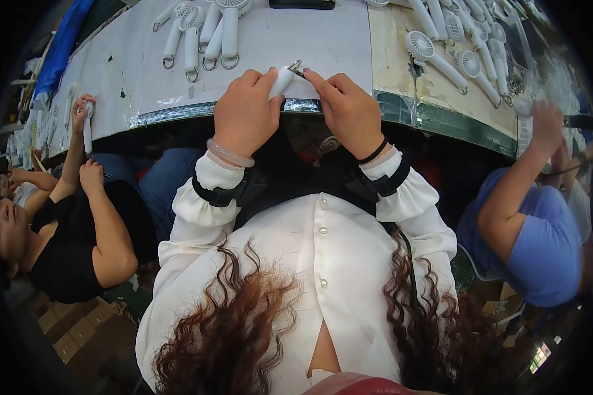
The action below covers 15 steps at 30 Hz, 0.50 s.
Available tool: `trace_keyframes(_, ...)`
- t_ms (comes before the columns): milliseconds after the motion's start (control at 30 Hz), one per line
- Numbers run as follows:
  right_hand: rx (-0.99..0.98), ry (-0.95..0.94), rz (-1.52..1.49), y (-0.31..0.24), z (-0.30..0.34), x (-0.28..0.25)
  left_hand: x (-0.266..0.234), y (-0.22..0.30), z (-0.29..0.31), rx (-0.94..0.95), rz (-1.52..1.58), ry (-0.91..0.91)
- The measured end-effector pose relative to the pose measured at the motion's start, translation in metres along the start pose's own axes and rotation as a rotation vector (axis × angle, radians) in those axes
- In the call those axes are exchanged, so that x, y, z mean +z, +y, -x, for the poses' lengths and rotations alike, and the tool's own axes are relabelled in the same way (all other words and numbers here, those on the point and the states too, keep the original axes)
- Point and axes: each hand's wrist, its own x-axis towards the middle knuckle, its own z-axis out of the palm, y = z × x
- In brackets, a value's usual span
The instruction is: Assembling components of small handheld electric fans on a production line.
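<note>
Fingers [265, 80] of the left hand [246, 113] grip a smooth white plastic cylinder [282, 83] with a shiny metal ring [296, 64] at its far end, above the near edge of the pale-topped bench [125, 69]. The right hand [353, 113] reaches its index fingertip to a thin dark piece beside that ring; whether it is pinched, I cannot tell. White plastic handheld fans [230, 33] with round slotted heads lie beyond.

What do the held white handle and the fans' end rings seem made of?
White handle: probably plastic with a smooth finish, judging by its even surface. End rings: likely shiny metal, judging by their silvery gleam; which metal is unclear.
</note>
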Motion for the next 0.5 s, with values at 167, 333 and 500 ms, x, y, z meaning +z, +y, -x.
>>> trace_keyframes(167, -0.005, 0.0, 0.013, 0.0004, 0.0001, 0.0007, -0.0001, 0.0003, 0.0002, -0.01, 0.0, -0.009)
trace_keyframes(333, -0.012, 0.001, 0.019, -0.0002, 0.0009, 0.0007, 0.0006, -0.0001, 0.0007, -0.006, 0.002, -0.001)
trace_keyframes(500, -0.016, -0.001, 0.024, 0.0005, 0.0014, 0.0014, 0.0009, -0.0004, 0.0008, -0.004, 0.001, 0.002)
